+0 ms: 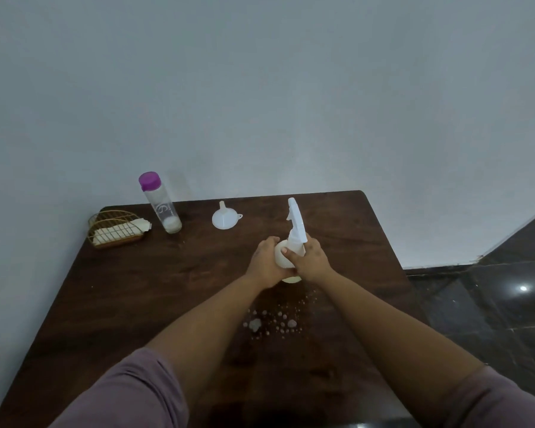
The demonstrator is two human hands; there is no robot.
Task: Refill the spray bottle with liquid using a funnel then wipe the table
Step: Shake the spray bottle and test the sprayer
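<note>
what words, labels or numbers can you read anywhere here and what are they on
No text can be read in this view.
Clear bottle with purple cap: a faint white mark on its side, too blurred to read as a letter or logo.
White spray bottle, held by the left hand and right hand: no label visible.
White funnel: plain, no marking.
</note>
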